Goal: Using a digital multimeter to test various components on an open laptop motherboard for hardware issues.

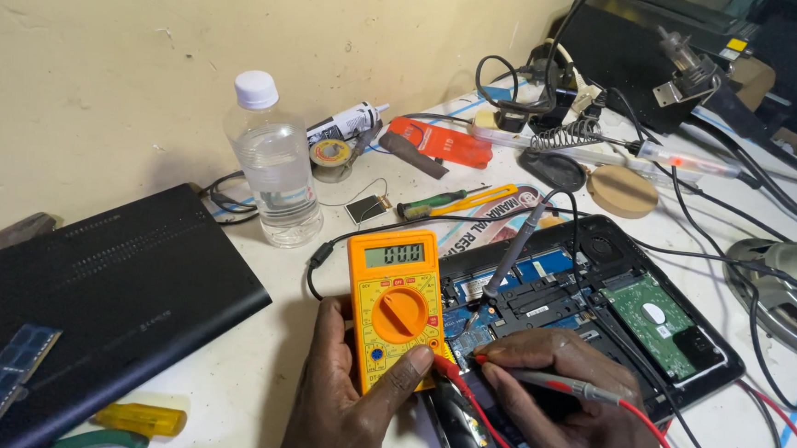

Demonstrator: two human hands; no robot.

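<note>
— Gripping what, left hand (342, 391)?
— I clasp the orange multimeter (395, 302), thumb on its lower edge.
— Right hand (559, 391)?
— I pinch the red probe (536, 380), tip on the opened laptop (587, 300) just ahead.

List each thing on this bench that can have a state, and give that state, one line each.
Multimeter: switched on, display lit, held by left hand.
Laptop: back cover off, boards exposed.
Red probe: held by right hand, tip on the board.
Water bottle: capped, upright.
Black cover panel: detached, lying flat.
</note>
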